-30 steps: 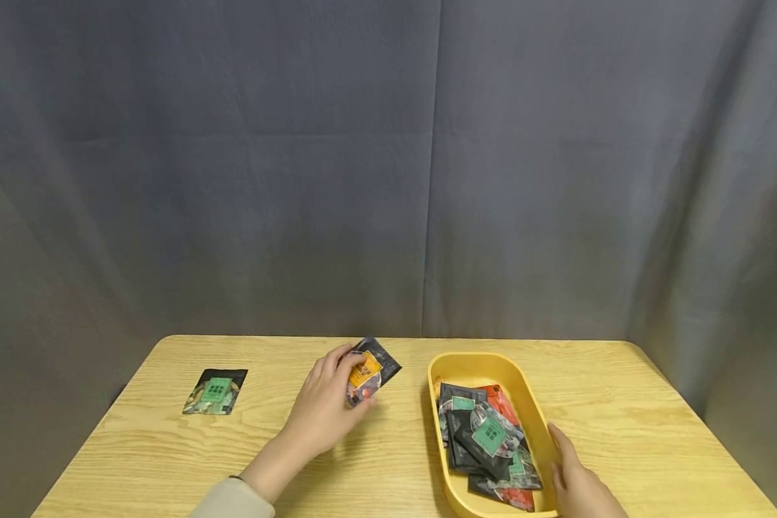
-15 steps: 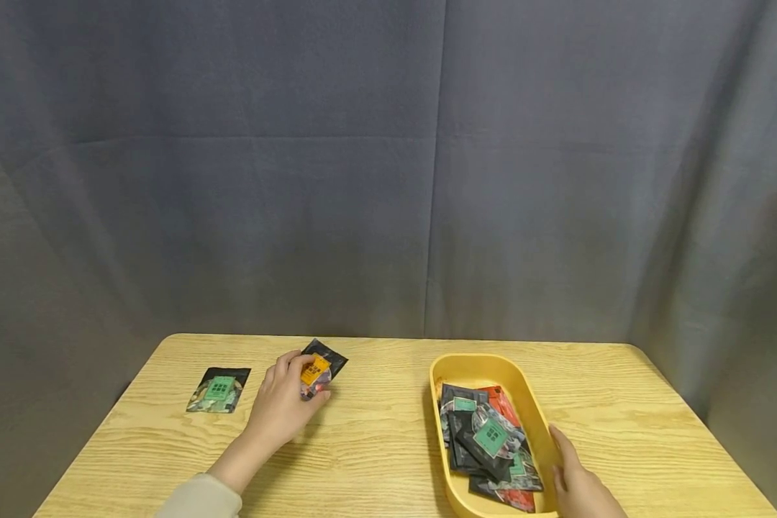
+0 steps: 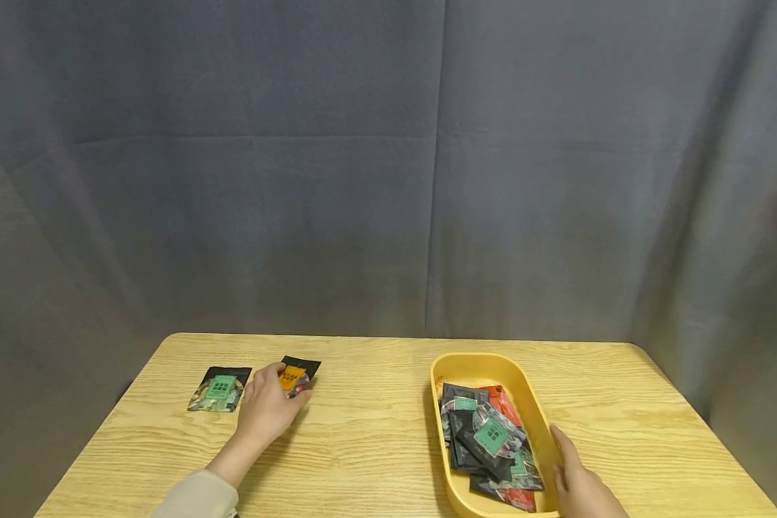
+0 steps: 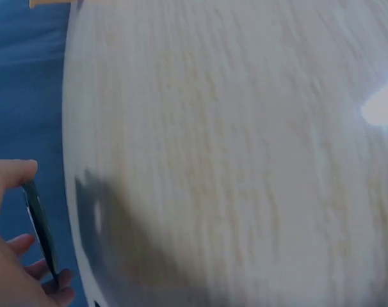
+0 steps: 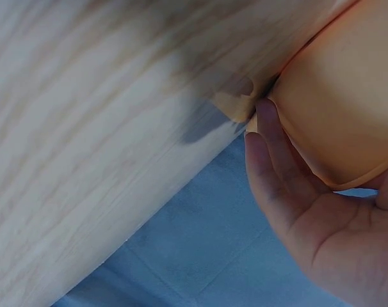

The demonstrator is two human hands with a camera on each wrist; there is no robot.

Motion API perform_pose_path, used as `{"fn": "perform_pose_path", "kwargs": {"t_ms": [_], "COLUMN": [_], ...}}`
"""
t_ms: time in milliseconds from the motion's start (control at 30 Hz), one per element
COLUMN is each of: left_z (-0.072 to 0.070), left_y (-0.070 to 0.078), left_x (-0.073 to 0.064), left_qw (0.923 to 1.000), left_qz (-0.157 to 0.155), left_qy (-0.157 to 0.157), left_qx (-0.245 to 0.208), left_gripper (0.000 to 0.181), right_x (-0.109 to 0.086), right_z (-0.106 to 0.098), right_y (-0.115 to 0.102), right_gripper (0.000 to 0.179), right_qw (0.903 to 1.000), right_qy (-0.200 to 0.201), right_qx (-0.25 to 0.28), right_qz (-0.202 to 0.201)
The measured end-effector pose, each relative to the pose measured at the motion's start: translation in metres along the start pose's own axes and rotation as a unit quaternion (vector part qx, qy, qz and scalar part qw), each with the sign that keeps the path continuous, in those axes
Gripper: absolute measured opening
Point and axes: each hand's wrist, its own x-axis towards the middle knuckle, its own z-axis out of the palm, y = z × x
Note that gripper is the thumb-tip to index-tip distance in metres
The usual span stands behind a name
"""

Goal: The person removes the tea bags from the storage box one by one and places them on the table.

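My left hand (image 3: pixel 267 406) pinches a black sachet with an orange label (image 3: pixel 291 378) between thumb and fingers, at the table's left side. The left wrist view shows this sachet (image 4: pixel 43 233) edge-on, with the thumb at its upper end and fingertips at its lower end. Just left of the hand, a black sachet with a green label (image 3: pixel 220 389) lies flat on the table. My right hand (image 3: pixel 583 475) grips the right side of a yellow bin (image 3: pixel 532 396); its fingers (image 5: pixel 277 153) run along the outer wall in the right wrist view.
Inside the bin are several overlapping sachets, black ones with green labels (image 3: pixel 492 437) and red ones (image 3: pixel 503 404). The wooden table (image 3: pixel 362 446) ends at a grey curtain (image 3: pixel 337 216) behind it.
My left hand has carried the orange-labelled sachet leftward, to beside the green-labelled one, and turned it slightly. The right hand and the bin have stayed in place.
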Motion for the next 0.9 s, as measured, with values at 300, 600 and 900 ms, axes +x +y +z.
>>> {"fn": "perform_pose_path", "kwargs": {"t_ms": [300, 600, 900], "left_z": [0.0, 0.001, 0.005], "left_y": [-0.014, -0.016, -0.016], "left_x": [0.0, 0.0, 0.0], "left_qw": [0.9987, 0.997, 0.9936], "left_qz": [-0.046, -0.055, -0.055], "left_qy": [-0.022, -0.048, -0.078], "left_qx": [0.001, 0.025, 0.062], "left_gripper": [0.076, 0.074, 0.078], "right_x": [-0.001, 0.001, 0.001], "right_z": [0.0, 0.001, 0.0], "right_y": [0.001, 0.002, -0.001], "right_gripper": [0.053, 0.054, 0.054], "right_qw": [1.0, 1.0, 0.9998], "right_qy": [-0.001, 0.002, -0.007], "right_qx": [-0.002, -0.003, 0.001], "right_qz": [0.0, 0.006, 0.018]}}
